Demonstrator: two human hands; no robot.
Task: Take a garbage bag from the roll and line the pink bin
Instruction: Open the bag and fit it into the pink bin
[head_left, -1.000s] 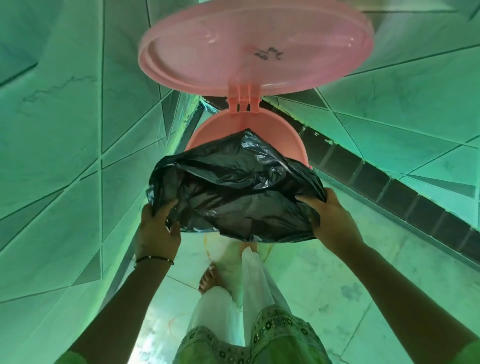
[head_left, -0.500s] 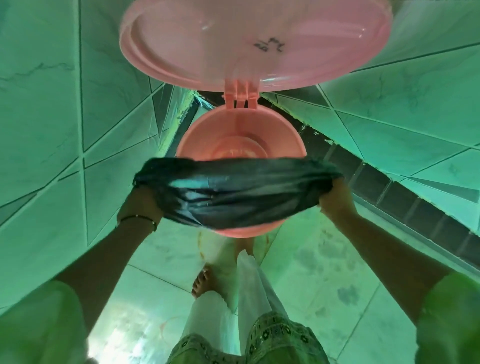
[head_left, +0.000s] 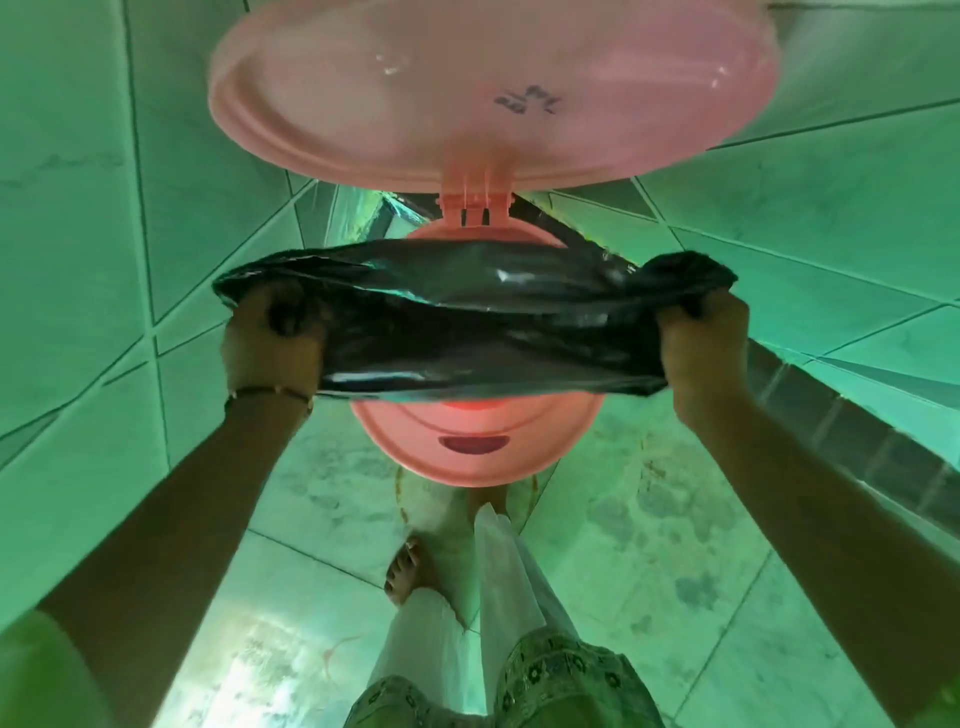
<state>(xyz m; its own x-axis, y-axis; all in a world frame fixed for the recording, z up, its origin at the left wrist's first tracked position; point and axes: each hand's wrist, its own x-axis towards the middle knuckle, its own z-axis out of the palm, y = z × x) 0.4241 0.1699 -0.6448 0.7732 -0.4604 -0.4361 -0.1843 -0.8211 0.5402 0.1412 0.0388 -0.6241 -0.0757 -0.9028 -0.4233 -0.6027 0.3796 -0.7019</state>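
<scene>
The pink bin (head_left: 475, 457) stands on the floor in a tiled corner, its round lid (head_left: 493, 88) hinged upright behind it. A black garbage bag (head_left: 478, 322) is stretched wide across the bin's opening and hides most of the rim and the inside. My left hand (head_left: 272, 343) grips the bag's left end. My right hand (head_left: 701, 343) grips its right end. Only the bin's front rim and a slot-shaped handle hole show below the bag. No roll of bags is in view.
Green tiled walls (head_left: 78, 260) close in on the left and right of the bin. A dark skirting band (head_left: 857, 431) runs along the right wall. My bare foot (head_left: 410, 566) and white trouser leg stand on the floor just in front of the bin.
A second ago the bag was bunched between my hands over the bin. Since then I have pulled my hands apart and stretched it flat and wide across the opening.
</scene>
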